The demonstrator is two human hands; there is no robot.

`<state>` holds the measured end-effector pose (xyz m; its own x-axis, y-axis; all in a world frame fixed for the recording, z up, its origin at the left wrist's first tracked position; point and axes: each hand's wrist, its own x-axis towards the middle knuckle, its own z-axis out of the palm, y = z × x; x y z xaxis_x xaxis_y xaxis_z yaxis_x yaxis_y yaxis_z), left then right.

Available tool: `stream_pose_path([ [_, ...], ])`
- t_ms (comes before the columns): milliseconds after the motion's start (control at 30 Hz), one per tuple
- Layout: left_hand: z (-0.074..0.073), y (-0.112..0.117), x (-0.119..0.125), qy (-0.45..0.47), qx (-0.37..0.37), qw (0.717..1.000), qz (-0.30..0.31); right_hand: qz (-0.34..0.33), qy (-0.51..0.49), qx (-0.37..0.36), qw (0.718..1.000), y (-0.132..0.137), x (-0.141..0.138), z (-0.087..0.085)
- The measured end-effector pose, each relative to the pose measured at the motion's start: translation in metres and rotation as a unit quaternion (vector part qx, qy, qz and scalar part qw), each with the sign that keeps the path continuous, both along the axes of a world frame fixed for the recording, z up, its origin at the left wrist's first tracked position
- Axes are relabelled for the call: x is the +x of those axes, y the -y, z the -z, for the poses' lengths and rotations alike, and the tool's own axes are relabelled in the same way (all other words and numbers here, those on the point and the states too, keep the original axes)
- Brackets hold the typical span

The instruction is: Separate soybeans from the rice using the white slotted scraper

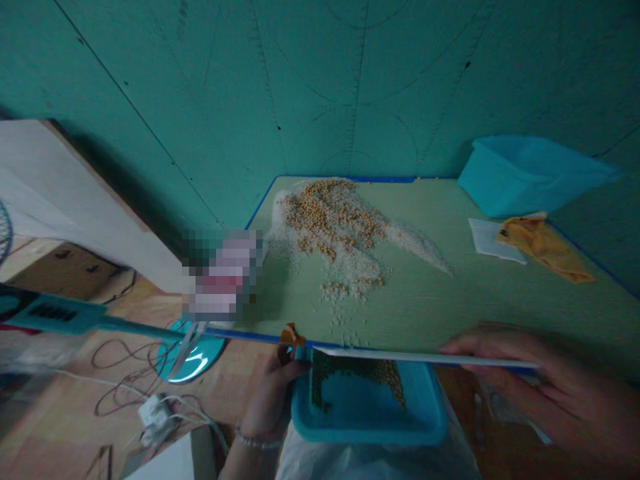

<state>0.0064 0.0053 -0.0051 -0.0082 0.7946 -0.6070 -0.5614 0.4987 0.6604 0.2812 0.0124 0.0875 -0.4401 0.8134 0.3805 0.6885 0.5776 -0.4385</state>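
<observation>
On the table lies a spread heap of yellow soybeans (320,207) mixed with white rice-like grains (417,247); a thin trail of it runs to the front edge. Just below that edge is a blue plastic tub (367,437), partly filled with small green beans and some yellow ones. My left hand (275,383), wearing a bead bracelet, is closed on the tub's left rim. My right hand (540,387) grips a thin white flat strip (395,358), seen edge-on, which lies along the table edge over the tub. The right fingertips' underside is hidden.
A blue bin (530,173) stands at the table's back right, near a yellow cloth (550,248) and a white packet (493,239). At left are a blurred-out object (225,277), a blue round base (195,353), cables and a white power plug (157,417) on the floor.
</observation>
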Motion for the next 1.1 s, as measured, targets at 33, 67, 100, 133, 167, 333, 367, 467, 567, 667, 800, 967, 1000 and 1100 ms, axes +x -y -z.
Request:
stream_pose_path([
  [33,0.001,0.000,0.000,0.003,-0.001,1.000,-0.002,0.003,-0.003,0.000,1.000,-0.001,-0.001,0.000],
  [67,0.001,-0.001,0.000,0.006,-0.001,1.000,-0.004,0.005,-0.006,0.002,1.000,-0.001,-0.001,-0.001],
  [100,0.002,-0.001,0.000,0.009,0.001,1.000,-0.005,0.007,-0.006,-0.002,1.000,-0.002,-0.002,-0.002],
  [133,0.002,-0.002,0.000,0.010,0.004,1.000,-0.004,0.011,-0.005,-0.008,1.000,-0.003,-0.003,-0.002],
  [167,0.002,-0.002,0.000,0.010,0.008,1.000,-0.003,0.015,-0.002,-0.018,1.000,-0.005,-0.004,-0.003],
  [333,0.004,-0.001,-0.002,0.005,0.011,1.000,0.012,0.062,-0.003,-0.057,0.996,-0.019,-0.013,-0.002],
  [367,0.004,-0.001,-0.003,0.005,0.012,1.000,0.014,0.069,-0.003,-0.061,0.996,-0.024,-0.016,-0.002],
  [467,0.006,-0.001,-0.004,0.009,0.016,1.000,0.009,0.083,-0.005,-0.062,0.995,-0.037,-0.023,-0.003],
  [567,0.006,-0.001,-0.003,0.017,0.015,1.000,-0.001,0.086,-0.014,-0.069,0.994,-0.049,-0.029,-0.004],
  [667,0.005,-0.002,-0.002,0.023,0.015,1.000,0.001,0.089,-0.024,-0.071,0.993,-0.061,-0.035,-0.003],
  [800,0.003,-0.001,-0.002,0.023,0.020,1.000,0.006,0.091,-0.040,-0.066,0.993,-0.077,-0.043,0.000],
  [967,0.005,0.001,-0.003,0.017,0.011,1.000,0.004,0.085,-0.059,-0.059,0.993,-0.094,-0.054,0.005],
  [1000,0.005,0.001,-0.004,0.019,0.011,1.000,0.006,0.087,-0.061,-0.054,0.993,-0.096,-0.056,0.006],
  [1100,0.005,0.001,-0.005,0.027,0.011,1.000,0.012,0.093,-0.065,-0.041,0.993,-0.099,-0.059,0.002],
])
